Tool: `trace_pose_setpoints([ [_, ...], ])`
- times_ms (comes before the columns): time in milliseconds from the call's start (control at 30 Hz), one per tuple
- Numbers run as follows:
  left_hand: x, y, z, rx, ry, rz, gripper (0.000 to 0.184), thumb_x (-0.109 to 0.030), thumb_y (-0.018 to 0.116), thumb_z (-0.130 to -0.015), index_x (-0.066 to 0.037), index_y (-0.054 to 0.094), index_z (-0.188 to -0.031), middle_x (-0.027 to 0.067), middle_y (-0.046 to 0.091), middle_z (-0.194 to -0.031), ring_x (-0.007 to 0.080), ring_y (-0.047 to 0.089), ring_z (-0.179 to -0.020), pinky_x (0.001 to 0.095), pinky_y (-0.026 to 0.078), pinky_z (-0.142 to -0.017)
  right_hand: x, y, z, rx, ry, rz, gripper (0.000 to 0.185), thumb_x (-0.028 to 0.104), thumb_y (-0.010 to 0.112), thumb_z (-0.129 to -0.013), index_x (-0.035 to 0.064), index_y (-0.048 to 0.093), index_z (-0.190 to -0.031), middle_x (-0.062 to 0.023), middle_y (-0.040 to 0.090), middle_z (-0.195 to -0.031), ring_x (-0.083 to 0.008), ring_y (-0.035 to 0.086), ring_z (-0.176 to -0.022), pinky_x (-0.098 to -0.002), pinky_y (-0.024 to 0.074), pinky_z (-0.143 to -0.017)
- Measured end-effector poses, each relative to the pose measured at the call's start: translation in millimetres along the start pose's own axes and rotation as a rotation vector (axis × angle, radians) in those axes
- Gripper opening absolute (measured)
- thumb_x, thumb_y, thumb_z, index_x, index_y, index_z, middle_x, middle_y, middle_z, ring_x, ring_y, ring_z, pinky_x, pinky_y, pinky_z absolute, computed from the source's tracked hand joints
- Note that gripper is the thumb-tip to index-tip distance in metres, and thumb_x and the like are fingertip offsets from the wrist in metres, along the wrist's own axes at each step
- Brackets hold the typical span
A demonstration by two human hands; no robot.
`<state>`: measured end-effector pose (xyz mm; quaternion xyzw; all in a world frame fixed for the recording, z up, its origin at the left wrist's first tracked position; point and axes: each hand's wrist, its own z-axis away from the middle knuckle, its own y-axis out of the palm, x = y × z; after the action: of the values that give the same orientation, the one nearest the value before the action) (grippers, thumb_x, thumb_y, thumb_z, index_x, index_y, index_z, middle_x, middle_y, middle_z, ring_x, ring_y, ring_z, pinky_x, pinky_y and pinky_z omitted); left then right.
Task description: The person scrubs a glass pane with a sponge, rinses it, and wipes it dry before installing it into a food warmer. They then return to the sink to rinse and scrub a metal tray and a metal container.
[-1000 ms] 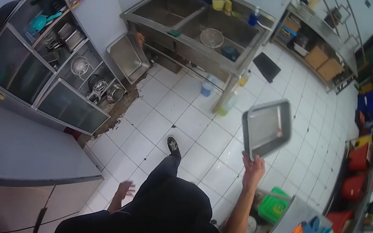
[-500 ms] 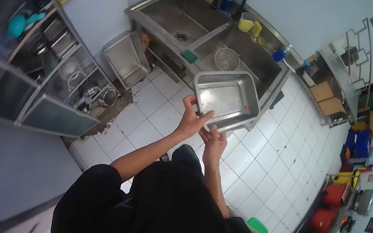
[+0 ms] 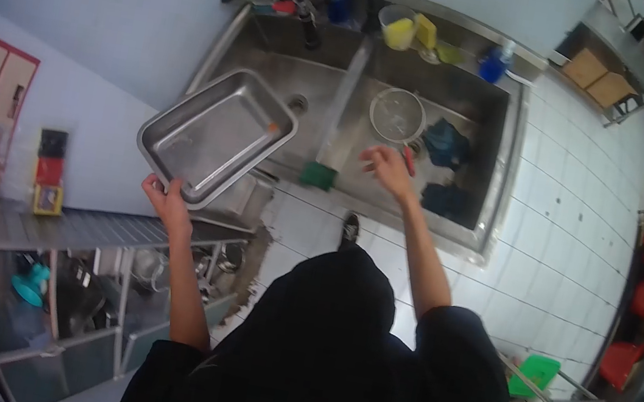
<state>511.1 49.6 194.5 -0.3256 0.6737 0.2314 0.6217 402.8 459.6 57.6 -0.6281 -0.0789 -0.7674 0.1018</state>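
Observation:
My left hand (image 3: 169, 207) grips the near rim of a rectangular stainless-steel pan (image 3: 206, 148), fingers and thumb closed on its edge. The pan is tilted in front of the left sink basin, overlapping it in view, with a small orange bit inside at its far right corner. My right hand (image 3: 388, 170) hovers over the front of the right basin, fingers loosely bent and apart, with nothing seen in them. Just beyond it are a round strainer (image 3: 397, 115), a red item (image 3: 408, 160) and dark blue cloths (image 3: 446, 144). A green scouring pad (image 3: 318, 175) lies on the sink's front edge.
A double steel sink (image 3: 508, 173) stands ahead, with a black spray faucet (image 3: 309, 31) behind the left basin. Along its back ledge are a tub with a yellow sponge (image 3: 398, 32) and a blue bottle (image 3: 497, 61). A metal shelf (image 3: 67, 229) with cookware is at left.
My view has moved closer to the sink. The pan has shifted left in my left hand. My right hand has let go of it and moved over the right basin.

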Motion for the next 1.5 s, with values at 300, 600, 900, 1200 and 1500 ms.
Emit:
trace_pose_setpoints([
  [300, 50.8, 43.6, -165.7, -0.002, 0.329, -0.344, 0.036, 0.002, 0.057, -0.077, 0.005, 0.050, -0.113, 0.0146, 0.055, -0.105, 0.0249, 0.055, -0.092, 0.0341, 0.043, -0.087, 34.2, -10.8, -317.8, -0.321, -0.234, 1.078, 0.053, 0.019, 0.056, -0.084, -0.0029, 0.044, -0.131, -0.0242, 0.031, -0.150, -0.0431, 0.060, -0.107, -0.0467, 0.0503, -0.092],
  [600, 107.6, 114.8, -291.9, 0.287, 0.524, -0.437, 0.036, 0.000, 0.055, -0.075, 0.006, 0.061, -0.109, 0.0266, 0.055, -0.130, 0.0415, 0.054, -0.119, 0.0374, 0.042, -0.097, 41.3, 18.8, -382.2, -0.489, 0.170, 1.303, 0.059, 0.016, 0.057, -0.083, -0.0035, 0.041, -0.136, -0.0244, 0.034, -0.147, -0.0389, 0.065, -0.100, -0.0415, 0.0541, -0.086],
  [900, 180.9, 201.9, -377.5, 0.643, 0.100, -0.665, 0.016, -0.008, 0.062, -0.071, 0.001, 0.054, -0.082, 0.0215, 0.060, -0.096, 0.0365, 0.056, -0.080, 0.0398, 0.045, -0.074, 141.3, 29.8, -308.2, -0.264, 0.126, 0.269, 0.059, 0.014, 0.057, -0.082, 0.0036, 0.043, -0.138, -0.0168, 0.054, -0.130, -0.0229, 0.067, -0.089, -0.0324, 0.0525, -0.068],
  [1200, 270.4, 241.4, -360.9, 0.638, -0.308, -0.143, 0.044, -0.010, 0.073, -0.073, -0.001, 0.055, -0.112, 0.0138, 0.062, -0.104, 0.0235, 0.058, -0.097, 0.0345, 0.044, -0.090, 198.9, 156.3, -303.3, -0.475, -0.012, 0.007, 0.038, 0.014, 0.065, -0.086, 0.0034, 0.051, -0.119, -0.0113, 0.061, -0.100, -0.0145, 0.063, -0.068, -0.0248, 0.0490, -0.052],
  [1500, 271.1, 236.8, -353.0, 0.645, -0.548, 0.036, 0.049, -0.019, 0.067, -0.088, -0.001, 0.052, -0.130, 0.0124, 0.059, -0.124, 0.0197, 0.054, -0.111, 0.0316, 0.039, -0.097, 189.0, 177.6, -325.7, -0.410, -0.032, -0.359, 0.024, 0.017, 0.049, -0.093, -0.0050, 0.052, -0.101, -0.0179, 0.064, -0.092, -0.0288, 0.069, -0.067, -0.0343, 0.0605, -0.056],
])
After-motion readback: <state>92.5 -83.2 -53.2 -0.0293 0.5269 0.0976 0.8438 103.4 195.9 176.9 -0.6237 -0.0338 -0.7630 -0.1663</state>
